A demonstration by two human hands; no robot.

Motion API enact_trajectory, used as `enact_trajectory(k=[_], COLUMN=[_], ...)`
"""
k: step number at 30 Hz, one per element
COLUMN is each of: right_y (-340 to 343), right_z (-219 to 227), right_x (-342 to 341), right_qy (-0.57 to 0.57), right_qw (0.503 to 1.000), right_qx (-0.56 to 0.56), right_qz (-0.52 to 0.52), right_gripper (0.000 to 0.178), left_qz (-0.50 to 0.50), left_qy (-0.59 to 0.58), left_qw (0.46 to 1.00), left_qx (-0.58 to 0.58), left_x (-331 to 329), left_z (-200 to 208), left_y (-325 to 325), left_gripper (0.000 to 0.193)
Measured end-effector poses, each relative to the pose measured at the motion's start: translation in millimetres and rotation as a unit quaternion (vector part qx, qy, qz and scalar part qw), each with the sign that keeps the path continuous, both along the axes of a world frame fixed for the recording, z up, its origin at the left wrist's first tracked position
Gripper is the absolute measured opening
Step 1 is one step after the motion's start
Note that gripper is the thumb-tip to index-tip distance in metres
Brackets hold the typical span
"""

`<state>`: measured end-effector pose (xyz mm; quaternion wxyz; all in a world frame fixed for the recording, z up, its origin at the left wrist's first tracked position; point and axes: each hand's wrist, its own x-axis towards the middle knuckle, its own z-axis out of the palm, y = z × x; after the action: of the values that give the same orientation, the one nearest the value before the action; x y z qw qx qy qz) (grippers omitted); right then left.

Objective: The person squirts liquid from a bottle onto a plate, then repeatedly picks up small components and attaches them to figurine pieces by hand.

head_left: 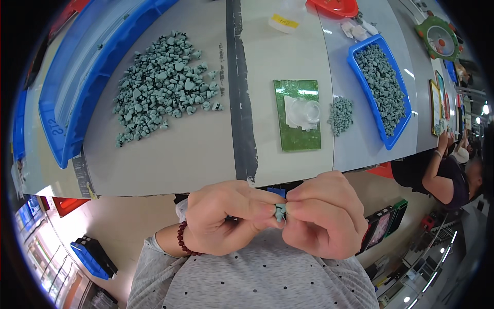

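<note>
A small grey-green piece (280, 212) sits pinched between the fingertips of a person's left hand (226, 217) and right hand (327, 215), in front of the torso and just off the near edge of a pale bench (180, 165); the fingers of both hands are closed on it, thumbs pressed against forefingers; beyond, a green board (298, 140) carries a clear round cup (311, 110); right of it lie a small pile of like pieces (340, 116) and a filled blue tray (407, 111); at left, a larger heap (164, 85) spreads beside a big blue bin (64, 116).
</note>
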<state>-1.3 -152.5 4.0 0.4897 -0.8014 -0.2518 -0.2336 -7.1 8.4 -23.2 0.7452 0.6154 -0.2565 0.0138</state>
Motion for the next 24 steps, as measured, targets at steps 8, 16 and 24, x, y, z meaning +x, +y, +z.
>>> enact_trajectory(k=[8, 16, 24], right_y=[-9.3, -14.4, -14.9], right_z=[0.0, -1.9, -6.4], right_x=[5.1, 5.6, 8.1], right_qy=[-0.101, -0.091, 0.017], right_qw=[0.993, 0.993, 0.984], right_qx=[-0.057, -0.045, 0.158], right_qz=[0.035, 0.056, 0.086], right_gripper=[0.017, 0.019, 0.019], left_qz=[-0.011, -0.011, -0.067], left_qy=[-0.003, -0.005, 0.03], left_qw=[1.0, 1.0, 0.995], left_qx=[-0.024, -0.02, -0.061], left_x=[0.3, 0.8, 0.7], left_z=[0.1, 2.0, 4.8], left_y=[-5.7, -5.8, -9.6], left_gripper=[0.015, 0.015, 0.018])
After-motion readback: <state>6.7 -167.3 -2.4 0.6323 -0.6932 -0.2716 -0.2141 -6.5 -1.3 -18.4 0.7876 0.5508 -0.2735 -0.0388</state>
